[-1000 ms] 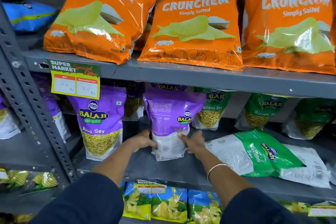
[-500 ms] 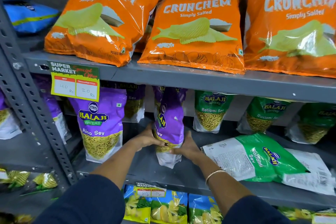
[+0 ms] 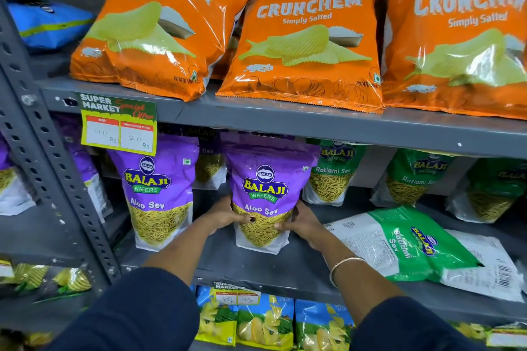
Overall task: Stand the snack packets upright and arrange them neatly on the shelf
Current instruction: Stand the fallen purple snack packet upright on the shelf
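Dark navy sleeves (image 3: 137,313) pushed up both forearms; a thin gold bangle (image 3: 343,265) circles the right wrist.

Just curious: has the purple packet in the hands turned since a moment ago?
Yes. The purple packet has turned from back-out to front-out, standing upright by the flat green packet between both hands.

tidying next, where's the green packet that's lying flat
In the head view the green Ratlami Sev packet lies flat on the middle shelf, right of the Aloo Sev packet held by both hands.

Bright overhead light glares off the orange packets (image 3: 308,45); edges bow, blurred.
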